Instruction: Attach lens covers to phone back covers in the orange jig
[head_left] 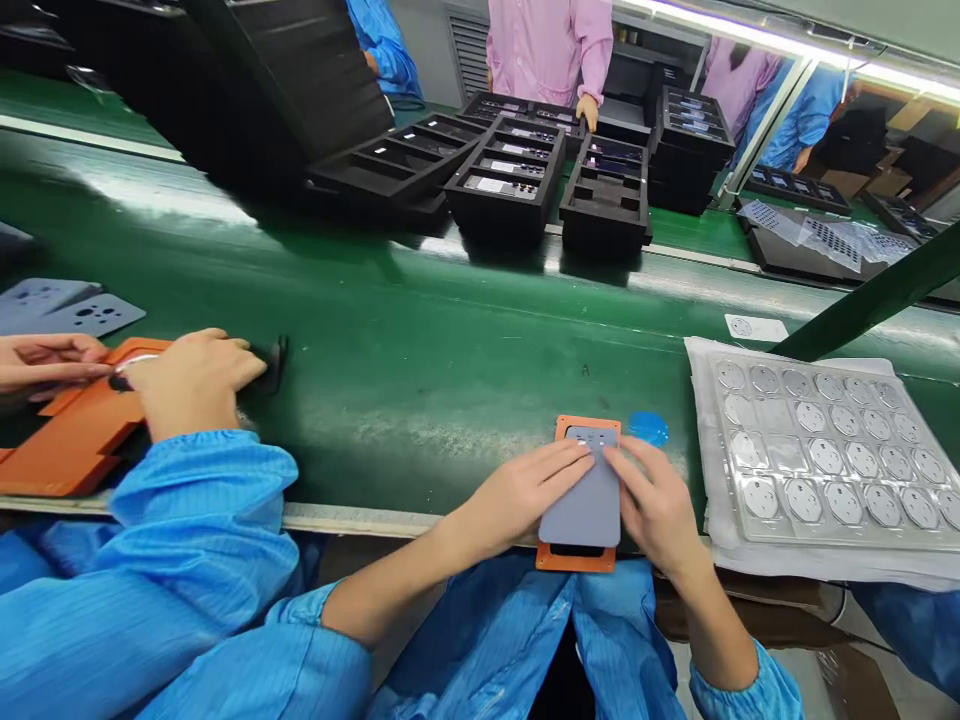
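Observation:
A grey flat plate with small holes at its far end lies on an orange fixture at the near edge of the green conveyor belt. My left hand rests on the plate's left side, fingers stretched flat toward its top. My right hand lies against the plate's right side, fingers extended on its upper edge. A small blue round film sits on the belt just beyond my right hand.
A clear blister tray of round parts sits right of my hands. A co-worker's hands work on orange fixtures at left, grey plates behind. Black foam trays line the far side, where other people stand.

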